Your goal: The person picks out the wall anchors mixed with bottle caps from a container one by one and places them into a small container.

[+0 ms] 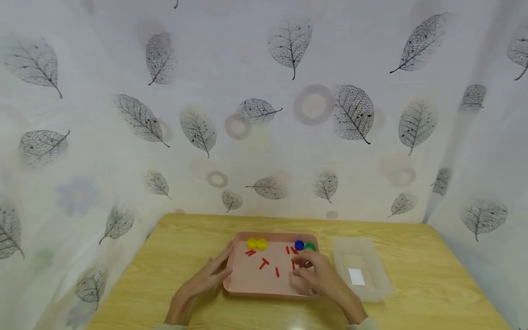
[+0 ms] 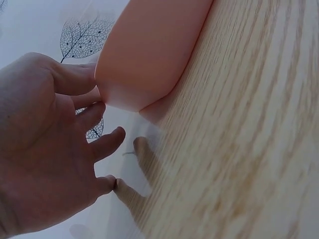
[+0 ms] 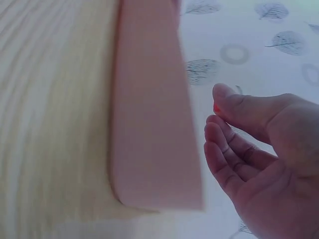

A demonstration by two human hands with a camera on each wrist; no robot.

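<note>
A shallow pink tray point(image 1: 247, 280) lies on the table with several short red sticks point(image 1: 277, 272) scattered in it. My left hand point(image 1: 205, 277) rests on the tray's left rim, fingers extended; in the left wrist view, its thumb touches the pink wall point(image 2: 149, 55). Over the tray's right side, my right hand point(image 1: 321, 273) pinches a small red piece point(image 3: 216, 108), apparently a stick, between thumb and fingertip. Two yellow round pieces point(image 1: 261, 244) sit at the tray's back left. A blue round piece point(image 1: 299, 245) and a green one point(image 1: 310, 246) stand at its back right.
To the right of the tray is a clear plastic box point(image 1: 381, 275) with a white label point(image 1: 356, 277). The wooden table point(image 1: 194, 229) meets a leaf-patterned curtain point(image 1: 264, 146) at the back and sides.
</note>
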